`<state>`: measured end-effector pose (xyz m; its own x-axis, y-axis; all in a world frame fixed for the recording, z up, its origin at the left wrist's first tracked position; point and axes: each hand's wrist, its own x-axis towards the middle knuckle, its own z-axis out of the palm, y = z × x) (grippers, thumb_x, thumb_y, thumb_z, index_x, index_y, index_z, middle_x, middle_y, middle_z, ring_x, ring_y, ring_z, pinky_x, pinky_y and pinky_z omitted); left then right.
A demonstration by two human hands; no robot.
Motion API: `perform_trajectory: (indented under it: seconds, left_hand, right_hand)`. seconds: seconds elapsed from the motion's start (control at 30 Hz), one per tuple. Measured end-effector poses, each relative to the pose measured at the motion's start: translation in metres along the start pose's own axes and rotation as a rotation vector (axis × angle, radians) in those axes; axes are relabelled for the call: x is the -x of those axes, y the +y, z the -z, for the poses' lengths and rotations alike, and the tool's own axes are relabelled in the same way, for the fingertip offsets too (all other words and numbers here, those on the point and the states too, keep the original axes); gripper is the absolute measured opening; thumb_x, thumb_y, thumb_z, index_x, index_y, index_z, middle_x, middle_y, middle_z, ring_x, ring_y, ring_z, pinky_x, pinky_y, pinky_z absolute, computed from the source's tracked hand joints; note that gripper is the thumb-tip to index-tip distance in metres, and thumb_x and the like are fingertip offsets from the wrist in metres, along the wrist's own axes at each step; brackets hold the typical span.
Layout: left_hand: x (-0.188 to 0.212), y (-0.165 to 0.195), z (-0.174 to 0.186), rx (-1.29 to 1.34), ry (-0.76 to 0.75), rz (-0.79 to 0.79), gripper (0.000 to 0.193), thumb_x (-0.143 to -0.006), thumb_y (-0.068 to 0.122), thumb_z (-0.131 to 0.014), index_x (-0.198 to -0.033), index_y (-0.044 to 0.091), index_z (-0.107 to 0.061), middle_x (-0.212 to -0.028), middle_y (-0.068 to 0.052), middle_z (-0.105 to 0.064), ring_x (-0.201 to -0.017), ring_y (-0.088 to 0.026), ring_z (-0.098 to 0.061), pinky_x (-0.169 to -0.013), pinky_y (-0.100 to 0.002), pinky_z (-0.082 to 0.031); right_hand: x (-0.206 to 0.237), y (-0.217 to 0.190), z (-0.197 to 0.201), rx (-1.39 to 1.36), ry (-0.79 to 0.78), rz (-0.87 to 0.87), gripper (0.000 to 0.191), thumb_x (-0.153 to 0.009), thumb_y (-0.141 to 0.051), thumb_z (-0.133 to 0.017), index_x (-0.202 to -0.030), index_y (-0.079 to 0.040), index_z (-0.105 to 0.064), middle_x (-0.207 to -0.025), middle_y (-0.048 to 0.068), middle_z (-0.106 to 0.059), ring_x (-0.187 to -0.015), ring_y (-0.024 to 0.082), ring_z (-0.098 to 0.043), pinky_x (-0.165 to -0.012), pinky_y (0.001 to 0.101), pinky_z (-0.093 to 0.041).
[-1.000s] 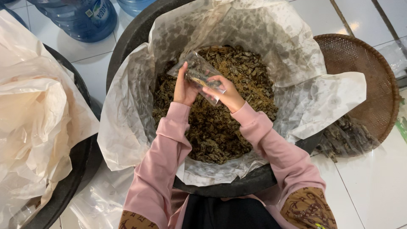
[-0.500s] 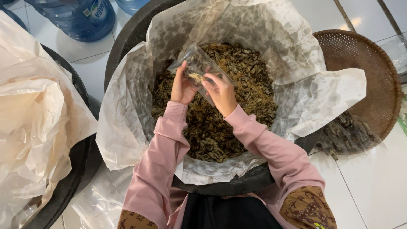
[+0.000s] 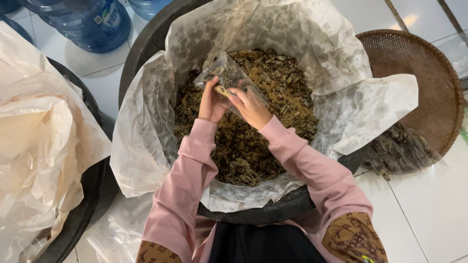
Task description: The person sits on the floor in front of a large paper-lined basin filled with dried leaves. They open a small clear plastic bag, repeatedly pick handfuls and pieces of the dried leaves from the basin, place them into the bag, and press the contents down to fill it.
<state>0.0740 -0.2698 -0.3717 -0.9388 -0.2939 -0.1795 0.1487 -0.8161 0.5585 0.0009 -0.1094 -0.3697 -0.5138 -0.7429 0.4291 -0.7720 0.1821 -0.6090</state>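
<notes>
head view: left hand point(image 3: 212, 103) and right hand point(image 3: 251, 108) grip clear bag point(image 3: 226, 75).

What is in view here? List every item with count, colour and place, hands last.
bag: one, clear plastic, held over the tub by both hands
leaves: a heap, dark brown, dried, filling the tub
liner: one, white paper, stained, draped over the tub's rim
tub: one, black, centre
basket: one, brown woven, right of the tub
filled bags: a few, clear, dark contents, by the basket
second tub: one, black, left, holding crumpled pale sheets
bottles: at least two, blue, top left
floor: white tiles
left hand: gripping the bag
right hand: gripping the bag
</notes>
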Motion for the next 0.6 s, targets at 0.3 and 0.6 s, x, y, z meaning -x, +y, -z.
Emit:
perform_trajectory:
  seconds: [0.3,0.6]
  left_hand:
    - [0.001,-0.002,-0.002,0.014,-0.058,-0.010,0.058,-0.098,0.041,-0.061,-0.138,0.001,-0.051,-0.129,-0.022,-0.067,-0.111,-0.033,-0.070,-0.092,-0.051,-0.061]
    - [0.001,-0.012,-0.004,0.132,-0.035,-0.011,0.054,-0.101,0.035,-0.061,-0.138,-0.003,-0.050,-0.129,-0.022,-0.066,-0.113,-0.033,-0.069,-0.098,-0.051,-0.061]
  right_hand:
    - [-0.003,-0.011,0.002,-0.202,0.048,-0.218,0.034,-0.095,-0.026,-0.078,-0.116,-0.006,-0.060,-0.096,0.009,-0.074,-0.074,0.015,-0.073,-0.063,0.0297,-0.059]
    - [-0.006,-0.032,0.023,-0.204,0.128,-0.081,0.031,-0.087,-0.014,-0.083,-0.116,-0.008,-0.074,-0.100,0.010,-0.076,-0.083,0.020,-0.074,-0.072,0.0320,-0.060]
